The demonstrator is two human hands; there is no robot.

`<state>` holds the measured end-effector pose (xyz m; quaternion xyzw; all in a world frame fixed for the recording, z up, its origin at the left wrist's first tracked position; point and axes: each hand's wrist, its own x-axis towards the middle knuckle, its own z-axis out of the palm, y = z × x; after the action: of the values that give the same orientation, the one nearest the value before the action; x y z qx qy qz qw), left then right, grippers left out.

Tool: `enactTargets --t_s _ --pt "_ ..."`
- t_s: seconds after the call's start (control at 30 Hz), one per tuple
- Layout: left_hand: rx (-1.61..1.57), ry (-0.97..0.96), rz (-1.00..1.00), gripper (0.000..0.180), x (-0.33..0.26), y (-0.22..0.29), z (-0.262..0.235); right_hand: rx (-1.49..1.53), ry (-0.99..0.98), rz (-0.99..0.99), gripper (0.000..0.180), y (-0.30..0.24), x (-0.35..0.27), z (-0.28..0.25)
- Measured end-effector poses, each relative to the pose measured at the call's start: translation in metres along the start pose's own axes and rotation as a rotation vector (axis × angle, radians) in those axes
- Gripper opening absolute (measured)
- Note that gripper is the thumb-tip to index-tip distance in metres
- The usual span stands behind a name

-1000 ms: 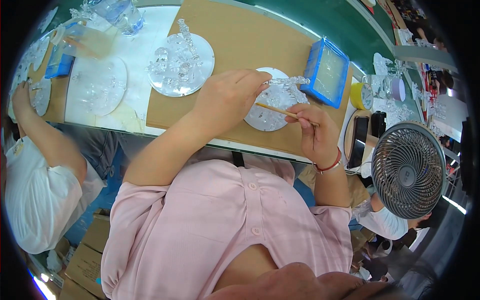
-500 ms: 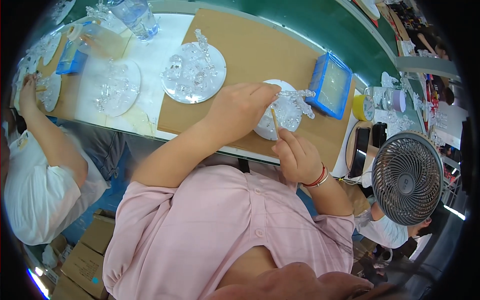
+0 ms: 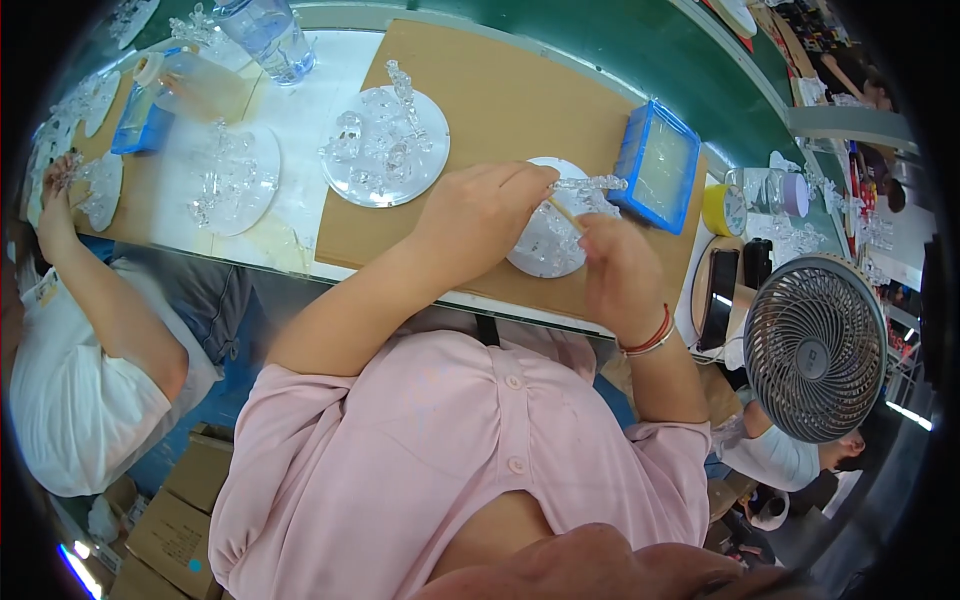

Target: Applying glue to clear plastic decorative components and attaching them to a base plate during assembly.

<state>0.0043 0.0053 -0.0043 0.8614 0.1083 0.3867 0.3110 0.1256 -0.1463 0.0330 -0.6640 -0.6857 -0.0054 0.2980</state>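
My left hand [image 3: 488, 212] reaches over a round white plate [image 3: 540, 262] that bears clear, glassy pieces. Its fingertips are pinched on a clear knobbly piece [image 3: 600, 184], which sticks out to the right above the plate. In my right hand [image 3: 622, 268], slightly blurred, is a thin wooden stick [image 3: 566, 213]. The stick slants up and left, its far end close to my left fingertips. To the left, a second round white plate [image 3: 350, 190] carries a cluster of clear pieces with one tall branch.
Brown cardboard [image 3: 480, 90] covers the table. A blue tray [image 3: 628, 180] stands right, beside a yellow-rimmed round container [image 3: 722, 212], a phone [image 3: 716, 310] and a fan [image 3: 815, 350]. Far left are a water bottle [image 3: 270, 45] and a co-worker's hand [image 3: 58, 185] at another plate.
My right hand has moved up and right, and the stick now slants nearer my left fingertips. My left hand stays nearly in place. The co-worker's hand has shifted slightly.
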Motion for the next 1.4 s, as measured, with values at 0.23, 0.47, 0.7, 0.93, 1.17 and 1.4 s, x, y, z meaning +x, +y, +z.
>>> enactTargets --t_s 0.23,0.47,0.7,0.93,1.17,1.4 --pt "0.014 -0.016 -0.011 0.013 0.001 0.003 0.001 0.129 0.066 0.242 0.004 0.001 0.0 -0.008" --pt "0.036 -0.085 0.011 0.018 0.0 0.002 -0.001 0.033 -0.002 0.151 0.007 -0.002 0.007 -0.014" --pt "0.058 -0.12 0.0 0.018 0.006 0.007 -0.001 -0.001 0.084 0.134 0.011 0.005 0.016 -0.011" --pt "0.128 -0.075 0.039 0.016 0.007 0.006 0.002 0.061 0.034 0.177 0.013 0.006 0.016 -0.02" --pt "0.12 -0.038 0.002 0.016 0.006 0.01 0.005 0.069 -0.017 0.139 0.011 0.008 0.014 -0.027" --pt "0.116 -0.033 -0.025 0.015 0.007 0.011 0.005 -0.002 0.012 0.166 0.015 0.003 -0.005 -0.03"
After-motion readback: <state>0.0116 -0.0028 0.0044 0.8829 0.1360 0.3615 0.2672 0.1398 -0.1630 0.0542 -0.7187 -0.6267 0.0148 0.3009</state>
